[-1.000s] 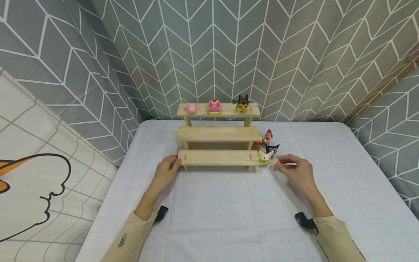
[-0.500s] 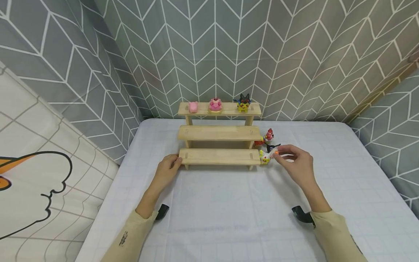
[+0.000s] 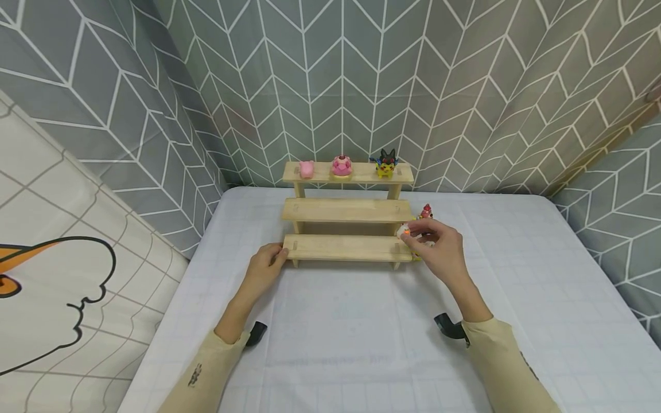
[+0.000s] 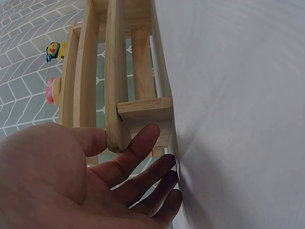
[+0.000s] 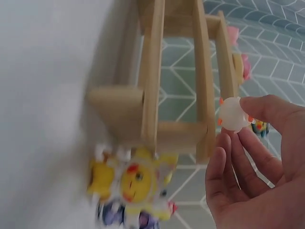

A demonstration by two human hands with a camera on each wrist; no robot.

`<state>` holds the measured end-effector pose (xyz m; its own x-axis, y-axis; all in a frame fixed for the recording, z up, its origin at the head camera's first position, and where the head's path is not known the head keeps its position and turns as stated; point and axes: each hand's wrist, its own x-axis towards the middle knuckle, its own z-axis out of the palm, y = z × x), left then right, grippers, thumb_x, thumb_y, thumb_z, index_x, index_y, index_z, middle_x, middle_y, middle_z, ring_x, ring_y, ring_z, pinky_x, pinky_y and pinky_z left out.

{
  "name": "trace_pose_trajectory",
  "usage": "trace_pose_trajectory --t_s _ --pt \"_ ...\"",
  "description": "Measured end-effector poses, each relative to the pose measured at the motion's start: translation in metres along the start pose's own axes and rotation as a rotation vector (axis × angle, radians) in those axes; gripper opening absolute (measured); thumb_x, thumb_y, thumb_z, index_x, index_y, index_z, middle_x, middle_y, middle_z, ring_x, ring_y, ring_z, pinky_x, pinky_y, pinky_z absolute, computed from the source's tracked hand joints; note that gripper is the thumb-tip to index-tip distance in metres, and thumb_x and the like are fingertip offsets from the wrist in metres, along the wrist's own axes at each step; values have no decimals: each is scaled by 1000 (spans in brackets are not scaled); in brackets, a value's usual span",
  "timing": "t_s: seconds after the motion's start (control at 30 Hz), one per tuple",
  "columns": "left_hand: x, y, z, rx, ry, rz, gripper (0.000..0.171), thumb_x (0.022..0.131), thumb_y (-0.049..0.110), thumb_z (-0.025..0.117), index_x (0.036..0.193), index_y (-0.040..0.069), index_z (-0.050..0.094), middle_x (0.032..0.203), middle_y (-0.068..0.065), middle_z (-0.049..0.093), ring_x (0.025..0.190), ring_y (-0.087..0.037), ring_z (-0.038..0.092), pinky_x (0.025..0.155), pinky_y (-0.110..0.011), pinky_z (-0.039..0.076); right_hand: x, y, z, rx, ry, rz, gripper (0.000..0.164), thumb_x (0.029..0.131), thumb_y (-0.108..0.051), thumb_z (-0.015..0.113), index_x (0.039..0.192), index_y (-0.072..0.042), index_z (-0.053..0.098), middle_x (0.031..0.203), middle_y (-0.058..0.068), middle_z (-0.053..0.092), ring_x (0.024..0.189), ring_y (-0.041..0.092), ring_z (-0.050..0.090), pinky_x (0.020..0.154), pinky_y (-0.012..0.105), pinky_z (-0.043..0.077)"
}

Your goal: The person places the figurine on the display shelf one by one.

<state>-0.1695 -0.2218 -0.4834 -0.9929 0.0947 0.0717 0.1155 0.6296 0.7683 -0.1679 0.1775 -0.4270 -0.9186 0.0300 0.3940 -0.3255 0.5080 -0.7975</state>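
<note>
A three-tier wooden display shelf [image 3: 347,248] stands on the table. My left hand [image 3: 262,268] pinches the left end of its lowest board, thumb on one face and index finger on the other, as the left wrist view shows. Between thumb and fingers, my right hand [image 3: 439,245] pinches a small round white figurine [image 5: 232,114] with orange bits, held up near the right end of the middle board. On the top board sit a pink figurine [image 3: 307,169], a pink figurine on a yellow base [image 3: 341,166] and a yellow figurine with a black-eared hood [image 3: 385,164].
Beside the shelf's right end, several figurines stand on the table, partly hidden by my right hand; among them are a red-topped one [image 3: 426,211] and a yellow-faced one in white [image 5: 136,181]. A patterned curtain [image 3: 341,86] hangs behind the white-covered table [image 3: 341,332].
My right hand has lifted the white figurine and carried it left and away from me, from beside the loose figurines to the middle board's right end. My left hand stays at the shelf.
</note>
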Motion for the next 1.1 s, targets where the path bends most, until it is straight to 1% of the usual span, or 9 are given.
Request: trace_pose_trajectory --t_s 0.1,0.2,0.33,0.43,0.53,0.6,0.8,0.9,1.1 --pt "1 -1 1 5 3 3 33 111 24 53 108 -3 71 144 -27 60 142 -45 51 119 -59 39 4 -7 11 34 -4 6 20 89 -12 86 107 -8 79 92 11 76 82 15 70 73 17 57" --pt "1 -1 1 12 12 10 34 111 25 53 108 -3 71 144 -28 60 142 -45 51 119 -60 39 8 -15 23 76 -16 13 21 88 -12 86 108 -7 79 94 13 76 82 13 69 72 16 56" --pt "1 -2 2 18 11 17 33 111 24 53 107 -3 72 144 -28 60 142 -46 50 119 -61 38 12 -27 37 132 -33 22 24 87 -12 87 110 -6 79 97 15 77 84 17 69 72 17 55" --pt "1 -3 2 14 8 12 32 111 24 54 105 -2 72 144 -28 60 142 -46 50 120 -61 38 14 -35 46 149 -46 25 24 87 -13 87 110 -6 79 97 15 76 85 20 69 72 17 55" --pt "0 -2 2 16 14 12 32 111 24 54 104 -2 71 144 -28 61 142 -46 50 120 -61 38 18 -42 56 148 -49 19 22 88 -16 87 107 -10 80 94 12 76 85 20 69 72 17 55" --pt "0 -2 1 18 18 13 32 111 24 54 104 -2 71 144 -28 61 142 -46 50 119 -61 38 22 -47 63 149 -49 11 20 88 -17 87 106 -11 80 92 10 76 84 20 69 74 20 57" --pt "-1 1 0 27 16 18 33 111 24 53 104 -3 71 143 -28 61 142 -47 50 119 -61 38 29 -59 83 151 -40 3 19 88 -16 86 105 -12 80 92 7 75 88 21 71 80 38 63" --pt "-1 1 0 29 19 19 32 111 23 54 103 -2 71 143 -28 61 142 -46 51 120 -60 38 32 -66 93 158 -34 9 20 87 -16 86 105 -11 79 93 7 76 90 21 72 82 43 63" --pt "-1 1 0 30 19 23 32 111 23 53 102 -2 71 143 -27 61 142 -46 51 119 -61 38 39 -79 117 189 -34 5 20 86 -13 85 104 -8 79 93 9 77 90 24 73 81 40 64"
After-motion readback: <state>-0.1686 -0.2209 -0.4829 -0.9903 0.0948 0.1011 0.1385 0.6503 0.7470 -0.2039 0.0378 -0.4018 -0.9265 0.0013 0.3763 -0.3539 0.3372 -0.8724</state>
